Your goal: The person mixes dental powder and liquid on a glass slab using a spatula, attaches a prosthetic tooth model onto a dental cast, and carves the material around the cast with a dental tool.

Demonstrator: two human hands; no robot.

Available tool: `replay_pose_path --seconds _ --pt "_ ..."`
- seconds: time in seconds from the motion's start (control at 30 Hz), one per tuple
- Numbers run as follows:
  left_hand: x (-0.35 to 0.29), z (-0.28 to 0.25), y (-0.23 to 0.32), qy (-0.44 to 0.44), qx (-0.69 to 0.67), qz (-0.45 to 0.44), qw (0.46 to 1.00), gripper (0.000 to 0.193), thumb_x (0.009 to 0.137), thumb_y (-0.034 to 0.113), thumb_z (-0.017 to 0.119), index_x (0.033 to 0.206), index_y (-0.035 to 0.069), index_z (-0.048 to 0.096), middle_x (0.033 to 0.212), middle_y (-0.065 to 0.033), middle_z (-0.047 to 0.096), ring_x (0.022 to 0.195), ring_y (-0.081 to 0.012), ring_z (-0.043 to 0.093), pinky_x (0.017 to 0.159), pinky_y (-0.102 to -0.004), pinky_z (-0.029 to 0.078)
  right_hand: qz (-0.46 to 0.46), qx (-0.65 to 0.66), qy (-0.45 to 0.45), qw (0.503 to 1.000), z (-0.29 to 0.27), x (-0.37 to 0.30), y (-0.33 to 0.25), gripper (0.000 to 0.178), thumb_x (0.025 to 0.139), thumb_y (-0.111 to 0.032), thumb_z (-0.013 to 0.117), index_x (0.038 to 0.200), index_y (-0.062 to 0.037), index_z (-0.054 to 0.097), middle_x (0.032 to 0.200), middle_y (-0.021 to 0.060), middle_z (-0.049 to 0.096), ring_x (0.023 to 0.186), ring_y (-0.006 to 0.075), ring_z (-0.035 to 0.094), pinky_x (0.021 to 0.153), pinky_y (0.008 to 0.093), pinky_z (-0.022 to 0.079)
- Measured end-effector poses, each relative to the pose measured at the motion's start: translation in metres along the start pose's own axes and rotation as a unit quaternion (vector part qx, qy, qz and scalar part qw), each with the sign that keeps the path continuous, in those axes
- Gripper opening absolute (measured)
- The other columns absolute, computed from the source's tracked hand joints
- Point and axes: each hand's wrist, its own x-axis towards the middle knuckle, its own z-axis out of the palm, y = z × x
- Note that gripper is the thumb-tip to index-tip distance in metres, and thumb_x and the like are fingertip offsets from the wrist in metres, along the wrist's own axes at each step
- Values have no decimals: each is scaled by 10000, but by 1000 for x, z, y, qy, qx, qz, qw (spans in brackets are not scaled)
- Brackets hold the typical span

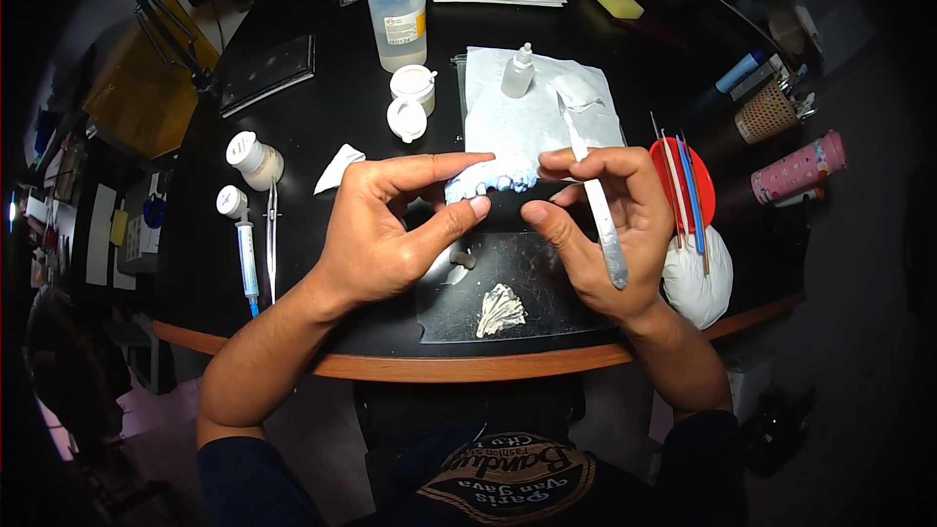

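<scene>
Blue mould (493, 178): long axis crosswise, pinched in your left hand (383, 226). Your right hand (636, 239): spatula (600, 219) gripped, just beside mould's right end.

A dark navy T-shirt (625, 496) with short sleeves (254, 483) bears a rounded tan-and-white lettered print (517, 478); the forearms (268, 361) and fingers (420, 172) are bare.

Bright light falls on the middle of the black worktop (342, 88), nearly washing out the white sheet (493, 117); faint glare greys the dark mat (571, 298). The pale blue piece (491, 178) looks reasonably sharp. Fisheye distortion bows the wooden edge (468, 368), and the dim rim sinks into blackness.
</scene>
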Motion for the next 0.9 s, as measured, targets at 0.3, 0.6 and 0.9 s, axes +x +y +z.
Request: replay_pose_path --seconds 0.3,0.6,0.9 --pt "-3 2 11 -105 -121 -116 980 460 992 15 790 1410 -121 655 1156 -167 787 1007 -152 758 890 -278 614 -9 45 -15 999 -4 1 6 280 955 40 817 1143 39 610 1140 233 790 1006 204 810 843 273 656" --pt "1 2 13 -115 -168 -148 968 618 991 -57 754 1558 -70 510 1185 -173 753 1064 -192 778 924 -302 650 14 98 97 990 0 -1 -8 178 1061 -92 680 1159 18 580 893 80 705 760 85 622 706 235 479" --pt "2 0 8 -34 -167 -160 972 592 971 -71 767 1520 -29 549 1137 -135 717 984 -175 792 842 -252 665 -2 13 10 1000 4 -3 -2 255 961 6 828 1198 52 743 1091 182 809 977 180 804 795 277 631"
